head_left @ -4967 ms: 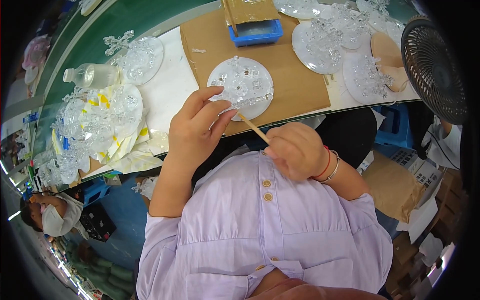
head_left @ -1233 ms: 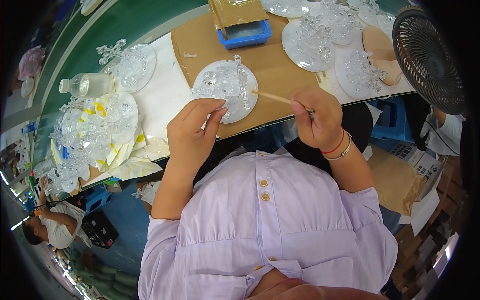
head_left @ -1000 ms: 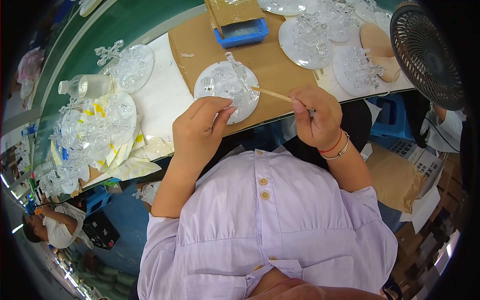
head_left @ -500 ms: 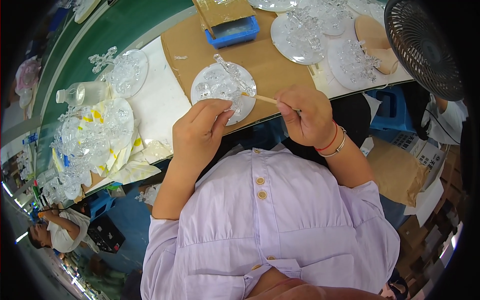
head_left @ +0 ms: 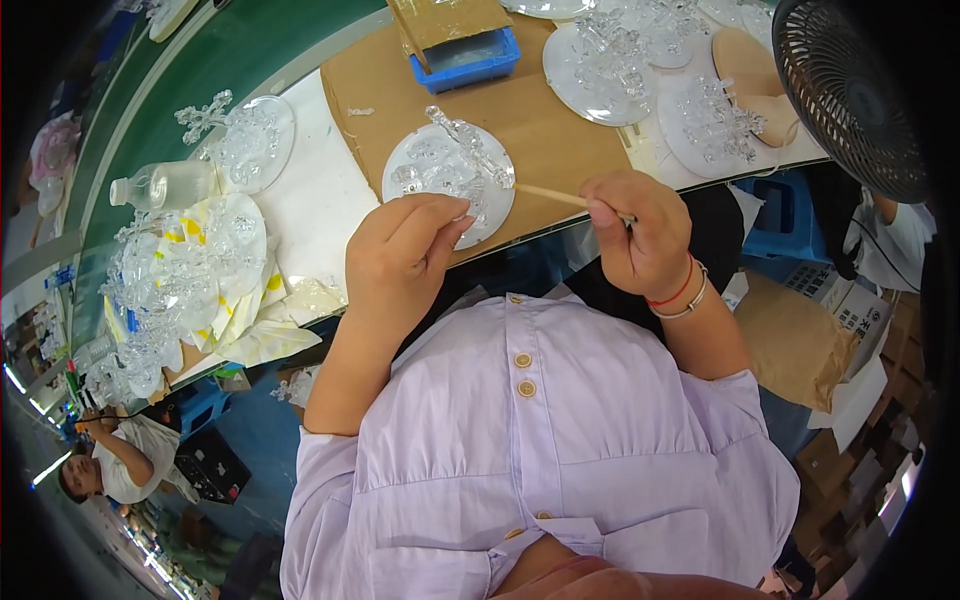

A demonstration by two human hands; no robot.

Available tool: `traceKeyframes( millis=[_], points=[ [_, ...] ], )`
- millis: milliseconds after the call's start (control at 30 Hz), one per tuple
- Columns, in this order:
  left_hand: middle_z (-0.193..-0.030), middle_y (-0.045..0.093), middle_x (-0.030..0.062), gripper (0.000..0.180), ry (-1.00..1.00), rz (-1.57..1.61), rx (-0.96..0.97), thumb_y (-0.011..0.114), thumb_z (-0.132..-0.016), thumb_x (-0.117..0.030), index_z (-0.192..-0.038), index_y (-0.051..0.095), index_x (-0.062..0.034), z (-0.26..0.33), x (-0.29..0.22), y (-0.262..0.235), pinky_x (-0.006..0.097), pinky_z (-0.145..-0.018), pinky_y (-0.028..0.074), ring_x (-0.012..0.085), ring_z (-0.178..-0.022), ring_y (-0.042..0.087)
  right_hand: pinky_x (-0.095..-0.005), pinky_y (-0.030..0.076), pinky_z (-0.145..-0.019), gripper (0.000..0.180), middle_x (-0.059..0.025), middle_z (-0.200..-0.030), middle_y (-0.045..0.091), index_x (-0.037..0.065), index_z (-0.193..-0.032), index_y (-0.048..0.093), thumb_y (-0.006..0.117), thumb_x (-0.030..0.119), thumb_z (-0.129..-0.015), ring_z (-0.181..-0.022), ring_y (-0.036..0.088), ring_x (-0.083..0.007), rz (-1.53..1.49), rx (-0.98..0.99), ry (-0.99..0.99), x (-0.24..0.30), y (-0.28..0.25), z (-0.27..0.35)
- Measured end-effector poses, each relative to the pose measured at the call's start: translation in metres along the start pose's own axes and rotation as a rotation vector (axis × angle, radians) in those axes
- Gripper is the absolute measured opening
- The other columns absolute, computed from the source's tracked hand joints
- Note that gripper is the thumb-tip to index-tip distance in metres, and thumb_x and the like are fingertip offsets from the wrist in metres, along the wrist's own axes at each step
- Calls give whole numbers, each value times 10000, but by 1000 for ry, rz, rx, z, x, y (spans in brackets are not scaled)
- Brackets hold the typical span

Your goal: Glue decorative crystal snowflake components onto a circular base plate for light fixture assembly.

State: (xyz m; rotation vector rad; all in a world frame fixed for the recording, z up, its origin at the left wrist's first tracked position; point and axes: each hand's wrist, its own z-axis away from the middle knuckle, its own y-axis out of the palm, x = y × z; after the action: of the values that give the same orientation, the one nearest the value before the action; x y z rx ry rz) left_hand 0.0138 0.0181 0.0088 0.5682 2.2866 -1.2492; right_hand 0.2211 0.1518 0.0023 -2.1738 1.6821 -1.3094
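A round white disc (head_left: 498, 212) with clear plastic ornaments (head_left: 458, 140) on it lies on the cardboard in front of me. My left hand (head_left: 408, 240) reaches over its near left side, thumb and forefinger pinched together. Any small piece between those fingertips is too small to make out. My right hand (head_left: 640, 228) grips a thin wooden stick (head_left: 553, 194) at its right end, the fingers closed round it. The stick's tip is at the disc's right edge; whether it touches cannot be told.
Beyond the disc stands a blue tray (head_left: 466, 66) with a cardboard flap above it. More ornament-covered discs (head_left: 590, 115) sit at the far right, beside a black fan (head_left: 850, 100). Left are a clear bottle (head_left: 165, 187) and a heap of clear plastic parts (head_left: 175, 265).
My right hand has moved right with the stick, drawing its tip from over the ornaments to the disc's edge. My left hand has barely shifted.
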Motion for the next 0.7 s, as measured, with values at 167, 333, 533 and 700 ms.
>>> traceKeyframes(
  millis=[167,333,533,700],
  points=[
    [-813,681,67,157,3,-16,10,770,-726,-39,-857,689,-68,0,-1,2,320,-628,508,237,-728,650,-310,503,-610,67,-151,-798,642,-19,-943,549,591,-21,-891,-657,626,-270,-14,-10,20,0,1,-5],
    [-808,678,65,161,21,-37,17,772,-725,-44,-860,689,-68,-2,-2,4,324,-629,503,241,-730,646,-314,502,-590,70,-156,-790,646,-13,-944,550,582,-30,-884,-645,631,-274,41,-32,-38,-5,3,-5],
    [-809,671,62,177,48,-62,11,781,-720,-53,-867,685,-70,0,-3,8,329,-633,497,241,-727,636,-316,502,-580,75,-148,-777,637,-5,-936,551,598,-9,-878,-630,628,-276,-45,38,-7,9,-4,8],
    [-813,668,64,196,69,-73,4,788,-712,-54,-874,679,-69,0,-4,9,332,-636,496,242,-727,632,-315,486,-552,56,-139,-759,630,3,-928,548,585,0,-885,-599,611,-269,0,-27,-28,4,1,1]
  ],
)
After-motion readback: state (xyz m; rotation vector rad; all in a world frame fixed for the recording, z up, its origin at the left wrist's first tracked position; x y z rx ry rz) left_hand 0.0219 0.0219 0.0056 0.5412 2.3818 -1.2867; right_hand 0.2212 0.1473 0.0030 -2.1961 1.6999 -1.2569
